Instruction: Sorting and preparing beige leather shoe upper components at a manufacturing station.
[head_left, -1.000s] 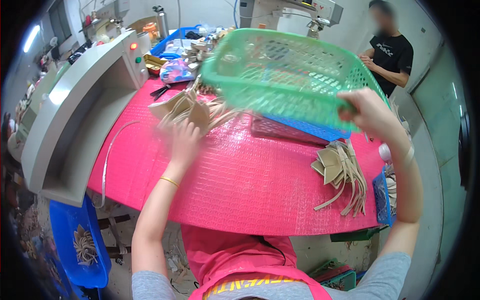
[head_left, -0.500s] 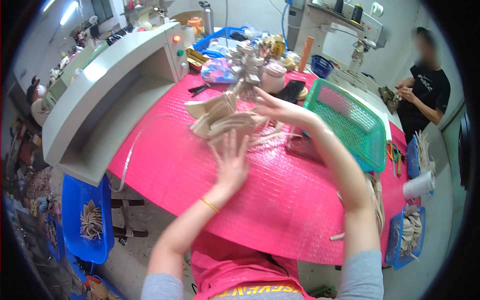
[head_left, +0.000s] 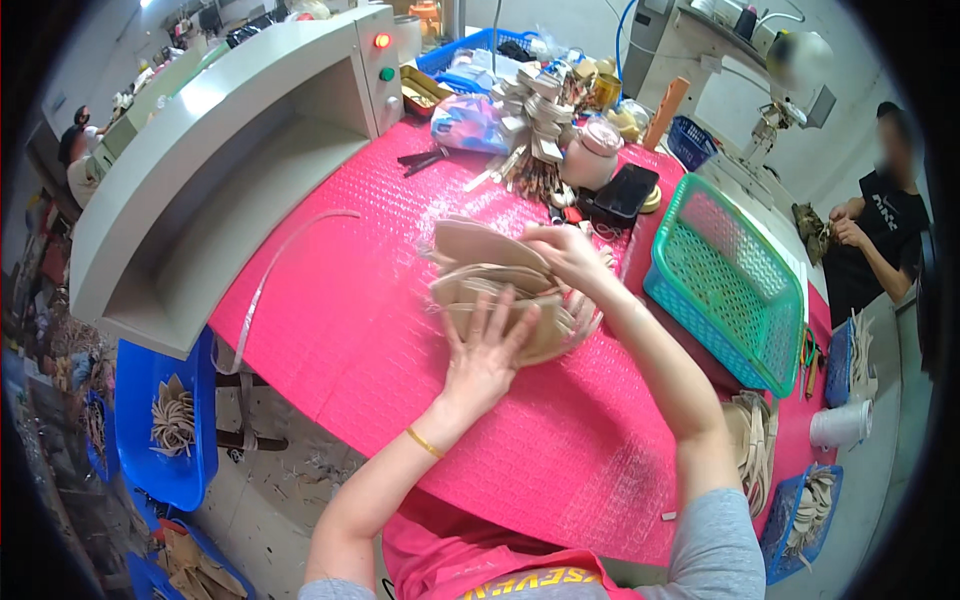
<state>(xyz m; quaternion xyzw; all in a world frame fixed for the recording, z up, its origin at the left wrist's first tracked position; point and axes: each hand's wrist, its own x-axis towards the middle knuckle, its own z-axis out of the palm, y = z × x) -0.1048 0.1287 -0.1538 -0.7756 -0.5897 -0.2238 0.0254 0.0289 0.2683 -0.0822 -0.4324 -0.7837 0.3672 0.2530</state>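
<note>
A stack of beige flat pieces [head_left: 492, 262], with rounded edges and thin strips at the right side, lies fanned out on the pink table cover [head_left: 380, 330]. My left hand [head_left: 482, 350] rests on the near part of the stack, its fingers spread and lying flat. At the stack's far right corner, my right hand [head_left: 572, 260] has its thumb and fingers closed on the edge of a piece. The strips are partly covered by my right wrist.
A green plastic basket [head_left: 672, 205] stands right of my forearm. Behind are a bundle of small pieces [head_left: 540, 115], a lidded jar [head_left: 592, 155] and a black phone-like object [head_left: 628, 195]. A grey machine [head_left: 240, 110] borders the left. A person [head_left: 880, 220] works at far right.
The stack has come nearer and to the right, its pieces now more spread. My right hand has gone from stretched fingers to gripping the stack's edge. My left hand stays pressed on it.
</note>
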